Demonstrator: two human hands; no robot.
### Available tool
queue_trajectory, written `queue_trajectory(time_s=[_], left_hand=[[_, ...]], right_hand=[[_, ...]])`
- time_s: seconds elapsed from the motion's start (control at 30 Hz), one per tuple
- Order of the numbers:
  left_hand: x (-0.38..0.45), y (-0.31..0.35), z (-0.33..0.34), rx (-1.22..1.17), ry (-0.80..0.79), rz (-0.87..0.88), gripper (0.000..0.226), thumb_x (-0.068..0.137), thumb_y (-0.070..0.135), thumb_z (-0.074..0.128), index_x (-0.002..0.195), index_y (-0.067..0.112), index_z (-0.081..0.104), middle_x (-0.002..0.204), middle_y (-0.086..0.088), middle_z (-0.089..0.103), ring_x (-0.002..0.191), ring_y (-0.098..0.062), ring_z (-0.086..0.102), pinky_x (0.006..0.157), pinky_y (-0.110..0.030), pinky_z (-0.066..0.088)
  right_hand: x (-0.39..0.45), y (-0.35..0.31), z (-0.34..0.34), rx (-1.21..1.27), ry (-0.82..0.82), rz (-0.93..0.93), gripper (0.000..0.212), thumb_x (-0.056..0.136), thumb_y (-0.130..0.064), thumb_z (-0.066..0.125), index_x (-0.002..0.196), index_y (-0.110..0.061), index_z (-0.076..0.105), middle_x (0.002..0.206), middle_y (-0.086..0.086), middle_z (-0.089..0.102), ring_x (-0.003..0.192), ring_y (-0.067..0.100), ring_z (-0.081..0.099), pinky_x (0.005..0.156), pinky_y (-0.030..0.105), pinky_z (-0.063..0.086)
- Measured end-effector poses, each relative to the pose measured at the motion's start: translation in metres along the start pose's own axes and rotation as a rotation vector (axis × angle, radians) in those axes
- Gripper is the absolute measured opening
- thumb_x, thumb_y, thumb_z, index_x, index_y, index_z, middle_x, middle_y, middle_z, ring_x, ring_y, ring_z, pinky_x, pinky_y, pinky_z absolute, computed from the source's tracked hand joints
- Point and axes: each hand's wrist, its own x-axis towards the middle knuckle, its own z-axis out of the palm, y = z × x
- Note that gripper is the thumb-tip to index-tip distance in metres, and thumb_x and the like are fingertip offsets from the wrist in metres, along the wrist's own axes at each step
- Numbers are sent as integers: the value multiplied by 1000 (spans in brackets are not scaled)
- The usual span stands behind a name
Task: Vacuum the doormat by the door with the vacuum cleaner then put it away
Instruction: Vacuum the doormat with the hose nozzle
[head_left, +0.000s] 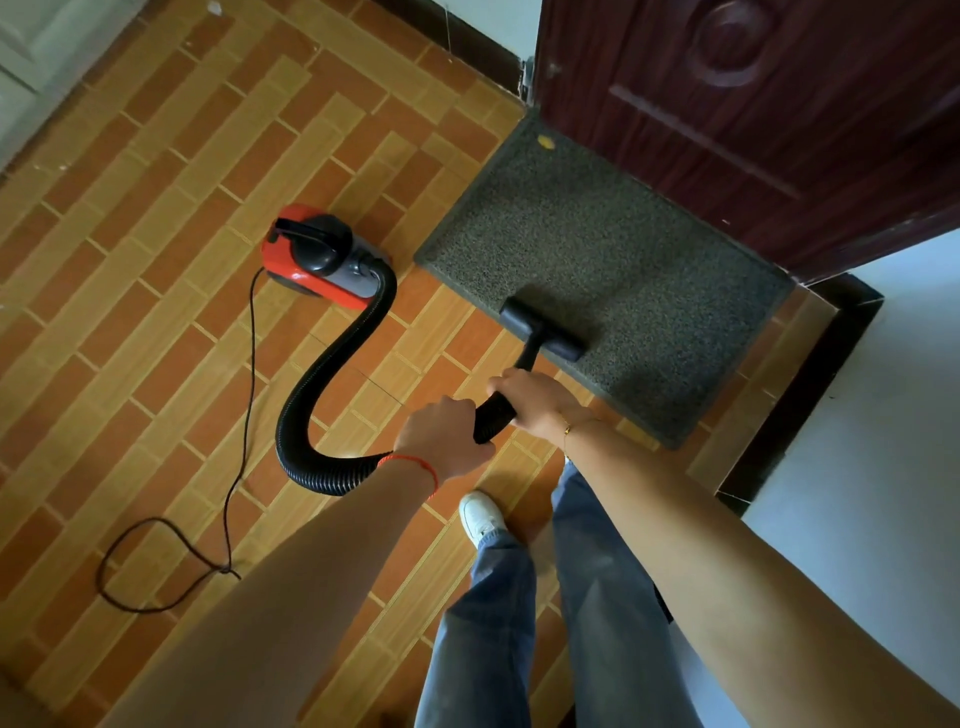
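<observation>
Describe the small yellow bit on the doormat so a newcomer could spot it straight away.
Start at the dark red door; the grey doormat lies on the floor against its foot. Go to the mat's far corner nearest the door's hinge edge, well away from the black vacuum nozzle. The yellow scrap lies there, the only bright spot on the speckled grey pile.

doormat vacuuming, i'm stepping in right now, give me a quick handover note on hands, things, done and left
Left hand grips the black hose; right hand grips it nearer the nozzle.
Nozzle rests on the near edge of the grey doormat, which lies against the door.
Red vacuum cleaner sits on the tiled floor left of the mat, its cord trailing toward you.
A yellow speck lies at the far corner.
Left: cover the mat, then put the vacuum away.
</observation>
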Motion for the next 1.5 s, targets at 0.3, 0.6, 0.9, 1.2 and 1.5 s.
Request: queue_trajectory(time_s=[0.3,0.6,0.9,1.2,1.5], left_hand=[[50,35,-25,-7,9,32,19,85,35,54,90,16,56,70,1,56,55,-15,53,45,-24,40],[137,93,-90,-100,26,-14,22,82,35,57,93,15,59,73,1,55,61,-19,57,47,-26,38],[223,160,-162,-186,32,-53,18,82,32,56,86,14,59,67,3,51,55,-15,52,44,-24,34],[274,189,-206,-205,34,-49,17,81,31,57,87,16,58,69,3,55,58,-15,56,45,-23,40],[276,178,-214,-246,33,-37,13,80,30,57,83,17,56,68,2,55,55,-13,56,43,-22,39]], right_hand=[[21,57,-29,-15,18,42,19,88,1,50,102,-11,53,108,8,56,89,29,65,68,38,53],[62,144,-105,-36,39,44,19,89,-2,51,106,-10,56,109,10,59,97,31,64,66,35,45],[100,235,-195,-50,0,30,14,89,-3,53,100,-10,57,108,9,59,97,31,63,68,36,44],[126,283,-245,-82,7,34,15,91,-4,51,103,-11,56,109,7,59,95,28,63,63,32,38],[133,277,-253,-87,14,27,11,91,-6,50,98,-13,55,104,6,60,92,28,64,64,33,42]])
